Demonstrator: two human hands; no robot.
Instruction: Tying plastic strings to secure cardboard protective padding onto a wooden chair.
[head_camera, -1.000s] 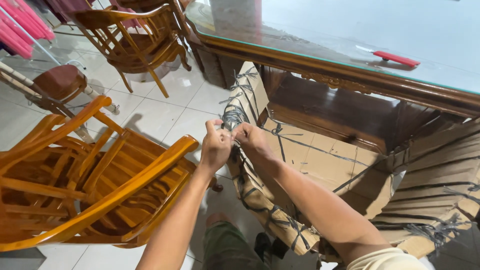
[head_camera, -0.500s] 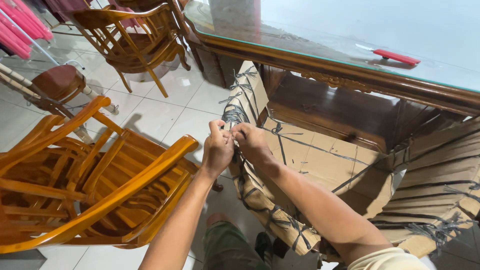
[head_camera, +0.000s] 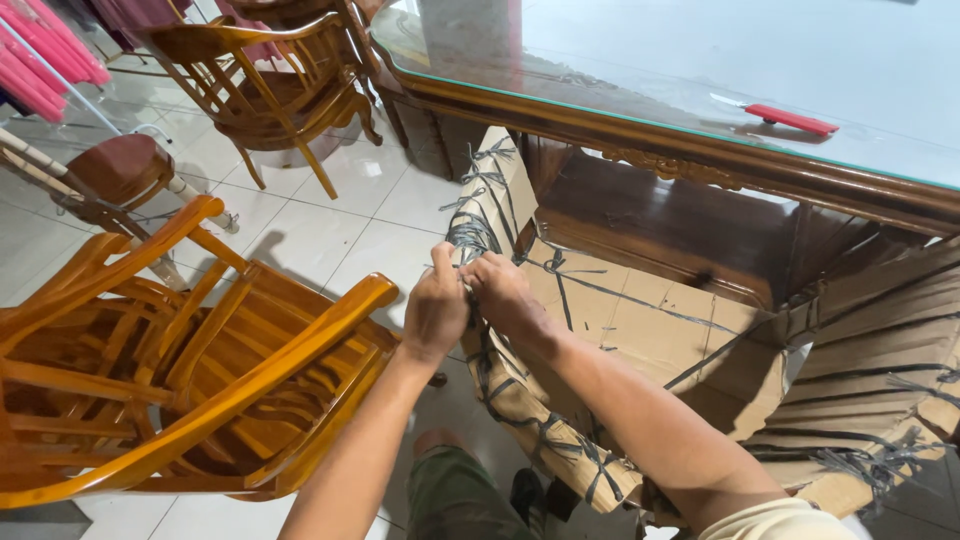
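1. Dead centre of the view, the left hand (head_camera: 436, 305) and right hand (head_camera: 503, 291) are meeting knuckle to knuckle, both pinching the grey strapping (head_camera: 470, 232) tight.
2. That strapping is running over the cardboard-wrapped chair (head_camera: 640, 330), which is sitting at three o'clock from the hands, under the glass-topped table (head_camera: 700, 60).
3. Over at nine o'clock, an orange wooden chair (head_camera: 190, 370) is lying tipped on the white tiled floor (head_camera: 330, 230).
4. Up at one o'clock, a red-handled knife (head_camera: 785, 117) is resting on the glass.
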